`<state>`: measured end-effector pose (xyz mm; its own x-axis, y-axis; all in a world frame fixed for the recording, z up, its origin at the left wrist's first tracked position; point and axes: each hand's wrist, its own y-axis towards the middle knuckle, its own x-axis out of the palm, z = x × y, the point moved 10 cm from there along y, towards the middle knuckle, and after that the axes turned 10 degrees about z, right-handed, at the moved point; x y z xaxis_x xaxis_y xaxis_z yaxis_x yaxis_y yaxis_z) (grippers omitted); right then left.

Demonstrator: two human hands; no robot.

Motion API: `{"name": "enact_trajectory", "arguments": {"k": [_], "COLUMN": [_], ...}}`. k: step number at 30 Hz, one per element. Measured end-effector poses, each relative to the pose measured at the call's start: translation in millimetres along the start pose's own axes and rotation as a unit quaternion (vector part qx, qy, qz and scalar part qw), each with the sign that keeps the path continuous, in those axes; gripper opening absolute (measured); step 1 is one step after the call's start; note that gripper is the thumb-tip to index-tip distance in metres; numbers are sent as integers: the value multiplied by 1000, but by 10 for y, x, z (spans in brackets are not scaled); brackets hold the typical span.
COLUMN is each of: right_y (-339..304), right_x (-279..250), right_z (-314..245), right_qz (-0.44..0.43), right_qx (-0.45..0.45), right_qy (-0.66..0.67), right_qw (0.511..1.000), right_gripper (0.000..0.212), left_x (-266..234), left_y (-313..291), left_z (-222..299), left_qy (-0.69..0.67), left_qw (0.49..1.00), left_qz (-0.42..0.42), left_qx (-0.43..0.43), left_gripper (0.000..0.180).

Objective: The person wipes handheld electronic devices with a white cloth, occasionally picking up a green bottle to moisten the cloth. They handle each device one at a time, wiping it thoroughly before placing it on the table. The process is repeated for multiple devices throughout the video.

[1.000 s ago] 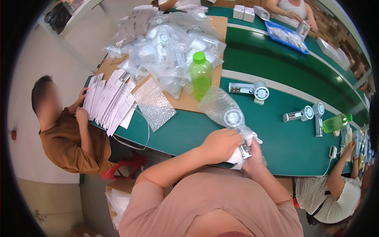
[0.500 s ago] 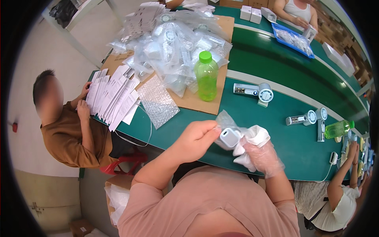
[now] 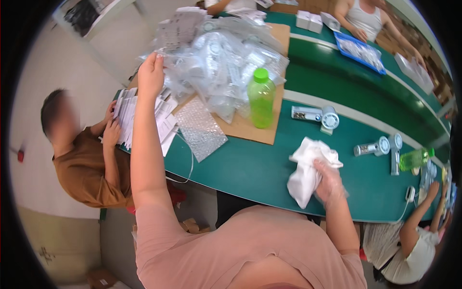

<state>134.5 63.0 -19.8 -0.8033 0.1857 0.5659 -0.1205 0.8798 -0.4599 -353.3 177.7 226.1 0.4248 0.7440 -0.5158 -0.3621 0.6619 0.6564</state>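
over the left part of the bench (image 3: 240,168), reaching with the left hand (image 3: 151,74) to a heap of bagged fans (image 3: 216,58), with fingers drawn together; cannot tell whether pinching plastic. right of a bubble-wrap pouch (image 3: 200,127) and a green bottle (image 3: 261,102), gripping a white cloth (image 3: 308,166) in the right hand (image 3: 329,181), with fingers curled into it.

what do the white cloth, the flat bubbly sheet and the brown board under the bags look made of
White cloth: likely soft fabric, matt, bunched in loose folds; weave too small to tell.
Bubbly sheet: seemingly clear plastic film, shiny, with small bright bumps.
Brown board: probably cardboard, dull, judging by its plain face and straight edges.
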Motion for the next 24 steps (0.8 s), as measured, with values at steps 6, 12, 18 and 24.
{"name": "enact_trajectory", "arguments": {"k": [6,12,18,24], "right_y": [-182,-254,115,60], "right_x": [244,32,-966,-1084], "right_z": [-437,-603,-350,-451], "right_qz": [-202,-193,133,185], "right_qx": [-127,-7,-27,-53], "right_qy": [58,221,-8,-104], "right_qw": [969,956,991,976], "right_gripper": [97,91,38,40], "left_x": [827,891,527,175], "left_y": [44,-698,-1179,-1771], "left_z": [-1468,-1954,-1707,-950], "left_qy": [179,-7,-77,-3], "left_qw": [982,975,960,992], "left_qz": [-19,-124,-83,-26], "left_qx": [53,-183,-256,-127], "left_gripper": [32,29,30,21]}}
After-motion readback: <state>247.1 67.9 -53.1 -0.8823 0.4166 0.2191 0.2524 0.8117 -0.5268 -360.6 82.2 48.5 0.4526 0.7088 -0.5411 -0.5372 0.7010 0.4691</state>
